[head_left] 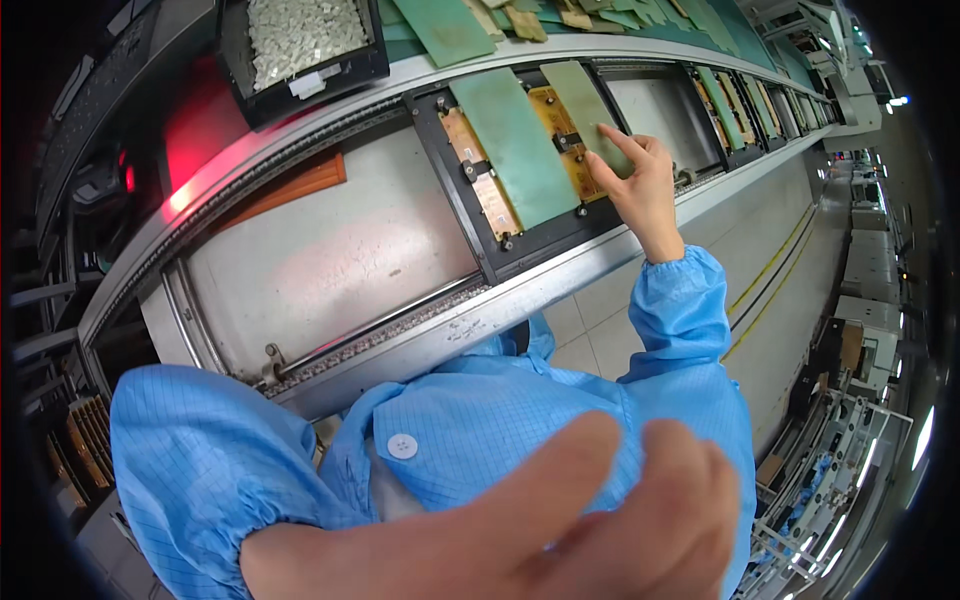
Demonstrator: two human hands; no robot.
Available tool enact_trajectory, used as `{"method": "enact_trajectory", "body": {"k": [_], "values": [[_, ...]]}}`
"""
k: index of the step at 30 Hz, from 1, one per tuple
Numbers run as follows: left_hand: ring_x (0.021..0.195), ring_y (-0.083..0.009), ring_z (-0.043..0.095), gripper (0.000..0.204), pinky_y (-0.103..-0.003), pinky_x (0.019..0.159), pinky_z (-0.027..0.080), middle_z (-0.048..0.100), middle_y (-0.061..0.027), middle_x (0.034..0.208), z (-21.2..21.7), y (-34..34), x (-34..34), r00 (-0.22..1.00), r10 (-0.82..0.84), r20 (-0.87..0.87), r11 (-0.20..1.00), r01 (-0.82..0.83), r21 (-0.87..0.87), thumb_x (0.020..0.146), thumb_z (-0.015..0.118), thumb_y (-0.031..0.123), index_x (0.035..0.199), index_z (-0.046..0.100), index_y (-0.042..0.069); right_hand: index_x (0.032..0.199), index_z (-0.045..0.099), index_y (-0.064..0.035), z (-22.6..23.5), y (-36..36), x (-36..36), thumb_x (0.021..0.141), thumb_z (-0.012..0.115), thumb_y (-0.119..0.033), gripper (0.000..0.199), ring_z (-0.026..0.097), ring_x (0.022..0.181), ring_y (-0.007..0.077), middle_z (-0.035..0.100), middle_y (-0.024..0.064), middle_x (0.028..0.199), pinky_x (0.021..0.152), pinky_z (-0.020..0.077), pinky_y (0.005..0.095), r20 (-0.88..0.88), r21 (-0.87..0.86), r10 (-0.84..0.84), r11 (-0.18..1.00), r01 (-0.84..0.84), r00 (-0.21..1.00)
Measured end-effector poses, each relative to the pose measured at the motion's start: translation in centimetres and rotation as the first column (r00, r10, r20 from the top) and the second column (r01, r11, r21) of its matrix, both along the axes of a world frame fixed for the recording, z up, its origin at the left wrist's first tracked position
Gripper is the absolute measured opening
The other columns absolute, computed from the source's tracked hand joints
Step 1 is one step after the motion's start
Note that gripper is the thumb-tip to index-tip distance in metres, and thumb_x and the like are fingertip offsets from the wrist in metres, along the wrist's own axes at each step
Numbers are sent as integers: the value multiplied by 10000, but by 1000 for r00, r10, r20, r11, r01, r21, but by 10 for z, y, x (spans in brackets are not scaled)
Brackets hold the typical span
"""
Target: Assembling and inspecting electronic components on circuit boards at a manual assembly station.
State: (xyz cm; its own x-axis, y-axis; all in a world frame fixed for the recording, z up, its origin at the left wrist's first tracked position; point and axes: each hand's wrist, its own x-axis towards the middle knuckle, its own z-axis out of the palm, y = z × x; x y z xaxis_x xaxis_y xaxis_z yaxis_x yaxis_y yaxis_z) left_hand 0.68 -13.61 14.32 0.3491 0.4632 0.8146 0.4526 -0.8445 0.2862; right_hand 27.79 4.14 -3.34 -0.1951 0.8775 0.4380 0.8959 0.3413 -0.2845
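My right hand reaches over a black carrier frame. Its thumb and index finger are apart, with the fingertips touching a narrow pale-green sheet. Left of that sheet, a wider green sheet lies across the same frame. Gold-coloured circuit boards show beside the sheets, with black clips over them. Close to the camera, my left hand is raised in front of my blue smock, large and blurred. Its thumb stands out from bent fingers; whether anything is between them is hidden.
The frame sits on a conveyor with metal rails. Further frames with sheets follow to the right. Beyond the far rail are a black bin of small whitish pieces and a pile of green sheets. An orange-brown strip lies inside the conveyor.
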Motion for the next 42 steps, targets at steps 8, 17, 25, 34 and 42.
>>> {"method": "enact_trajectory", "body": {"k": [8,17,25,34,42], "values": [[797,-236,512,160,-322,686,435,509,-54,746,-1,-11,4,999,7,-48,969,-18,-248,642,629,181,724,585,51,1172,759,-123,-19,4,0,828,814,-268,378,638,900,308,658,191,1004,778,514,381,49,45,-14,999,11,999],[754,-213,478,159,-323,641,401,429,-48,676,-4,-11,3,984,-178,-25,901,152,-405,550,596,189,615,528,61,1232,725,-126,-19,-10,-9,888,761,-258,370,589,1056,337,634,192,1128,925,470,422,67,50,-62,997,59,996],[781,-216,487,166,-331,644,406,431,-54,665,25,12,-16,783,-469,-408,878,361,-316,522,591,200,604,546,63,1140,685,-45,6,-65,-109,866,736,-212,325,624,1066,355,683,132,1067,1053,456,465,-121,20,791,606,-795,600],[998,-357,648,222,-399,872,522,697,-175,1040,-36,-25,-122,974,124,-190,773,-215,-597,772,563,-52,942,699,-9,756,691,-3,-28,-67,-119,905,668,-456,477,620,979,353,662,172,753,896,493,428,115,-250,629,767,-591,769],[1055,-180,616,293,-310,955,475,675,-105,1233,-81,-224,-95,-416,895,163,-364,-890,-274,1004,486,-20,1244,654,-38,944,730,-77,-34,12,-15,889,628,-210,176,631,779,351,660,153,864,766,501,498,466,-436,571,813,-386,676]]}}
